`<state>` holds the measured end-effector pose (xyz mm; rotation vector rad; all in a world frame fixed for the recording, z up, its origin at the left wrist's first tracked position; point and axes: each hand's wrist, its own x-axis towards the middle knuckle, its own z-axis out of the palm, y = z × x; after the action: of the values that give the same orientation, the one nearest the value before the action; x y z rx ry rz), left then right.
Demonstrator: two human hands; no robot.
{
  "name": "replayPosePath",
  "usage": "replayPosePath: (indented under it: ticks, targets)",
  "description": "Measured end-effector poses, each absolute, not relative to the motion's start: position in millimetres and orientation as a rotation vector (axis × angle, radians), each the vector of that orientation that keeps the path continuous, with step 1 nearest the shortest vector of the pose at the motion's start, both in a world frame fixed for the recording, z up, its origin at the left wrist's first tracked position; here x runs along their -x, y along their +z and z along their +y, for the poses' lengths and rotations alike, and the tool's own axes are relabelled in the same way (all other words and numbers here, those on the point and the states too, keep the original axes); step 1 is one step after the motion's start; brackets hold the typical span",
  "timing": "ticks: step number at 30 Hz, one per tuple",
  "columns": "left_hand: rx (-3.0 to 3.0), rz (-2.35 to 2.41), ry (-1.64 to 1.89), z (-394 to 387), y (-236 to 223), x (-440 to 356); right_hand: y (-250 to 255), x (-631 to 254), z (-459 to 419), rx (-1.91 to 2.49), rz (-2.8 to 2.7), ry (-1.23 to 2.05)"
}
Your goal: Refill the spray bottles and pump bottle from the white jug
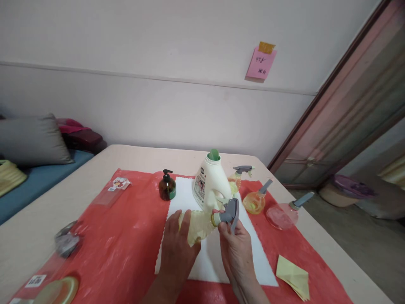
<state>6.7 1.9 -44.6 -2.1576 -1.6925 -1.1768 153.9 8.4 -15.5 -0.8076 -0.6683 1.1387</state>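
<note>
A yellow spray bottle point(201, 226) lies nearly level between my hands, its grey trigger head pointing right. My left hand point(177, 245) is wrapped round the bottle's body from the left. On the right, my right hand point(236, 247) has its fingers closed about the neck and grey trigger head. Just behind stands a big cream-coloured jug point(218, 185) with a green spout in its open mouth. A brown pump bottle point(167, 188) is to the left of the jug. White cloth point(210, 266) lies under the jug and below my hands.
Right of the jug are an upright spray bottle point(238, 179), an orange spray bottle point(253, 203) and a pink one point(281, 216). A folded yellow cloth point(292, 274) lies front right. Red sheeting point(126, 236) covers much of the table; a plastic packet point(115, 188) lies left.
</note>
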Motion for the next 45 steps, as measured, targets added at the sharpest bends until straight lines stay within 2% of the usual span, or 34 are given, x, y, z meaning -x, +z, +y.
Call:
replayPosePath:
  ticks: [5,9,13,20,25,28,31,35,40,45]
  targets:
    - [2.164,-1.702,-1.202,0.8,-52.0,-15.0,-16.8,-142.0,7.6,0.889,-0.523,1.013]
    - [2.219,-1.896,-1.369,-1.0,-53.1,-30.1,-13.3,-140.7,4.8,0.941,-0.531,0.984]
    - [2.243,-2.173,-1.501,-3.4,-46.0,-39.7,-6.8,-140.4,1.2,1.012,-0.576,1.031]
    - [2.322,-2.487,-1.494,-13.7,-22.9,-52.5,-8.4,-139.0,-3.2,1.06,-0.55,1.078]
    - [2.391,-2.672,-1.59,-13.1,-5.4,-47.9,-8.4,-144.1,-4.3,0.859,-0.856,1.216]
    - [2.469,-2.785,-1.69,-9.2,-3.2,-39.1,-2.8,-151.9,-0.8,0.807,-0.846,1.285]
    - [2.607,-2.813,-1.696,-5.7,-4.0,-35.1,2.7,-161.7,3.2,0.78,-0.792,1.395]
    - [2.642,-2.776,-1.477,-3.9,-9.6,-36.5,2.3,-168.0,5.6,0.747,-0.816,1.476]
    - [2.592,-2.71,-1.648,-6.2,-25.2,-42.1,-8.3,-156.3,8.7,0.855,-0.826,1.306]
    - [2.565,-2.696,-1.594,-7.3,-26.8,-43.1,-9.1,-153.1,5.5,0.958,-0.873,1.201]
